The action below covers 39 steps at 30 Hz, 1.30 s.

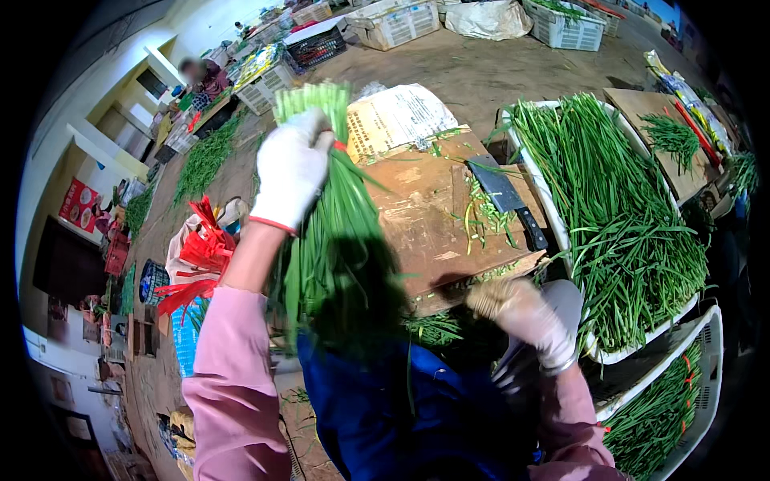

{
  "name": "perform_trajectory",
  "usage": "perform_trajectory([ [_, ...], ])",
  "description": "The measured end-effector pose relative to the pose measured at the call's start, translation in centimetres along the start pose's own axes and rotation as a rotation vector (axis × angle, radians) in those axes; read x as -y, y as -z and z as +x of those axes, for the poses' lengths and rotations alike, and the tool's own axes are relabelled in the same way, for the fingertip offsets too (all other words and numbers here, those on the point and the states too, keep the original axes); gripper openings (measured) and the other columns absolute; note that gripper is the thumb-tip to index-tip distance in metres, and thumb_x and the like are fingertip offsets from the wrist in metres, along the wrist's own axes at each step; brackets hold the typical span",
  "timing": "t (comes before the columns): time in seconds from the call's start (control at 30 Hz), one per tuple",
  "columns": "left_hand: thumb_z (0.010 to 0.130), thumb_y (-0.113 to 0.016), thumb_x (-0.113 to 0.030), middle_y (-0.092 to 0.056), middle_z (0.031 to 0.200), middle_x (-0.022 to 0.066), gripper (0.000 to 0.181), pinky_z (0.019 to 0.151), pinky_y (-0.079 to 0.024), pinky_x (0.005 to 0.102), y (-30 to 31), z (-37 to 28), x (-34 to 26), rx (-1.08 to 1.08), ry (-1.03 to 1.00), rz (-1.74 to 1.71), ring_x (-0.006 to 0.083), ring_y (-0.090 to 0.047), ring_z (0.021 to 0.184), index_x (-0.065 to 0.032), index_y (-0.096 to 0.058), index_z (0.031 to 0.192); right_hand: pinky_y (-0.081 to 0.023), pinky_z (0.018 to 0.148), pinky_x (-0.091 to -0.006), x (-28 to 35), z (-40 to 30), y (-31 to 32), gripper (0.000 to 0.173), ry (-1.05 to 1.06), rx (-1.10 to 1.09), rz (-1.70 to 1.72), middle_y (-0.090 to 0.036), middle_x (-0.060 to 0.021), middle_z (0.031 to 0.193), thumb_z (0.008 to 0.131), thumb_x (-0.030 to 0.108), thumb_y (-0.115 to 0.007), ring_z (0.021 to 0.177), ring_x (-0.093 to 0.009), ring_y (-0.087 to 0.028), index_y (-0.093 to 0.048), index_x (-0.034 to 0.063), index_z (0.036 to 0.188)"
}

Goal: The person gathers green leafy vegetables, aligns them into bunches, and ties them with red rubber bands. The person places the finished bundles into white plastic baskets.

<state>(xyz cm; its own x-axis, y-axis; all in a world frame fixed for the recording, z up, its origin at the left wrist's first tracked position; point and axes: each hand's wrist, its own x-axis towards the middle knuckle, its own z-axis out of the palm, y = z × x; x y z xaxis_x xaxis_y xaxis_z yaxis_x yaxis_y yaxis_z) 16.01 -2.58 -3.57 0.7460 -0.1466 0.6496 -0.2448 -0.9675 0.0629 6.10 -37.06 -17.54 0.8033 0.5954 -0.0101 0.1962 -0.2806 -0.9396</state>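
My left hand (295, 168), in a white glove with a red cuff edge, grips a large bunch of garlic chives (337, 216). The pale cut ends point away from me and the green leaves hang towards my lap. A red tie (340, 146) shows around the bunch beside my thumb. My right hand (511, 309), gloved and blurred, is over my knee near the front edge of a wooden board (421, 210); its fingers look curled, and whether they hold anything is unclear. A cleaver (496, 186) with a black handle lies on the board among chive trimmings (481, 210).
Right of the board stands a white crate (613, 355) heaped with loose chives, with another crate (716, 361) of tied bunches nearer me. Red ties (207, 246) hang at left. A printed sack (400, 117) covers the board's far end. Another person (207, 81) sits at far left.
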Motion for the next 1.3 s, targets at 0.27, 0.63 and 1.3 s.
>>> perform_trajectory([
  [0.27, 0.084, -0.070, -0.017, -0.064, 0.076, 0.0130, 0.017, 0.068, -0.050, 0.0343, -15.6, -8.5, -6.3, 0.262, 0.470, -0.422, 0.0236, -0.064, 0.071, -0.0037, -0.060, 0.088, -0.055, 0.059, -0.0393, -11.5, 11.1, 5.4, 0.011, -0.397, -0.588, -1.260, -0.069, -0.0142, 0.070, 0.079, 0.013, -0.059, 0.068, -0.027, -0.070, -0.068, 0.0084, 0.075],
  [0.63, 0.051, -0.089, -0.046, -0.057, 0.113, 0.0141, 0.107, 0.092, -0.046, 0.0421, -14.7, -8.1, -8.6, 0.494, -0.279, 0.096, 0.0310, -0.057, 0.106, -0.0005, -0.043, 0.136, -0.053, 0.083, -0.0428, -8.4, 9.2, 7.0, 0.031, -0.360, -0.615, -0.575, -0.068, -0.0232, 0.090, 0.075, 0.020, -0.072, 0.088, -0.038, -0.067, -0.065, -0.0008, 0.097],
  [1.3, 0.057, -0.084, -0.032, -0.061, 0.120, 0.0214, 0.084, 0.098, -0.045, 0.0397, -11.3, -0.1, -9.6, 1.094, 0.013, -0.389, 0.0356, -0.058, 0.114, -0.0039, -0.053, 0.130, -0.056, 0.073, -0.0444, -1.4, 3.8, 5.5, 0.049, -0.059, -0.815, -0.404, -0.068, -0.0241, 0.099, 0.085, 0.009, -0.066, 0.085, -0.039, -0.067, -0.055, 0.0066, 0.132],
])
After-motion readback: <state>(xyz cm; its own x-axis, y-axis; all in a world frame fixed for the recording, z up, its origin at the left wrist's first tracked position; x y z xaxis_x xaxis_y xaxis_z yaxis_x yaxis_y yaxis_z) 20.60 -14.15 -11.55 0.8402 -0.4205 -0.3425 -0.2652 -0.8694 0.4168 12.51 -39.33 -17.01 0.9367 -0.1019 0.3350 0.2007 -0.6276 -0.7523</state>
